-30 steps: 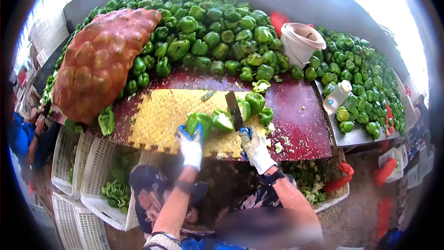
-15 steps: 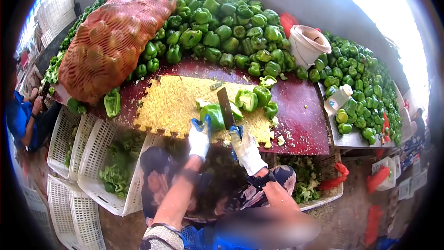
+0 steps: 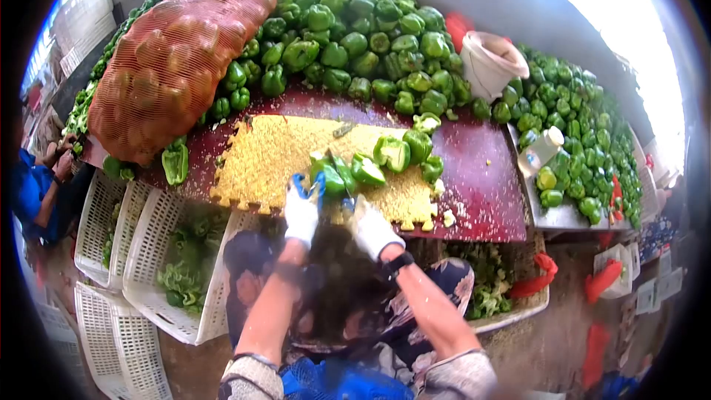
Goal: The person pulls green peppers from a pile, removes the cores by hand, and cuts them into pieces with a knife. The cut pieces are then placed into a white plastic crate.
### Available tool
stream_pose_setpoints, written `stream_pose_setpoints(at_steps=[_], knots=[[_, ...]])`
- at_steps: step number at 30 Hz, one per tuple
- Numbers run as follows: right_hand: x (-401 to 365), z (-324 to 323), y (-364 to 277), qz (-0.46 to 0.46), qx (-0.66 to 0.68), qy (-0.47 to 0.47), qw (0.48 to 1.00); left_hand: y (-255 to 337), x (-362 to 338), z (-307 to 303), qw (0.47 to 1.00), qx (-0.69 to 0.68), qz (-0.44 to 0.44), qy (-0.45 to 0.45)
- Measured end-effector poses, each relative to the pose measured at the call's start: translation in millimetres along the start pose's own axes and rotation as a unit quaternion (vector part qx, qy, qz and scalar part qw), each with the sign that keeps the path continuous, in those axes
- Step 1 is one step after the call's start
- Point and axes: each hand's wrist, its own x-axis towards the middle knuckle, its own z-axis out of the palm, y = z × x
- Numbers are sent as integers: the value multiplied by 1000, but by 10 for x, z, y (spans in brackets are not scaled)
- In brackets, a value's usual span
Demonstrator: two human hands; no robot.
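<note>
My left hand, in a white glove with blue fingertips, is closed on the near left side of a green bell pepper. My right hand, also gloved, grips a knife whose dark blade stands slanted in or against the pepper's right part; the handle is mostly hidden by the glove. Under them lies a yellow foam mat strewn with seeds. Close to the blade, on the right, rests a cut pepper piece. Behind it sit an opened pepper half and other peppers.
A large heap of green peppers covers the back of the red table. At left leans a full red mesh sack. A white bucket and a bottle stand right. White crates line the floor; a co-worker sits far left.
The knife has moved left onto the pepper, its blade now tilted the other way. Both hands have shifted slightly left, and the cut piece beside the blade shows more fully.
</note>
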Motion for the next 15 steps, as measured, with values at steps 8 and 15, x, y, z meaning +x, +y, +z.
stream_pose_setpoints(at_steps=[8, 15], knots=[[463, -499, -107, 116, 52, -172, 977, 567, 174, -40, 973, 189, 81, -105], [689, -330, -154, 165, 136, -137, 967, 320, 436, -130, 990, 48, 102, -82]])
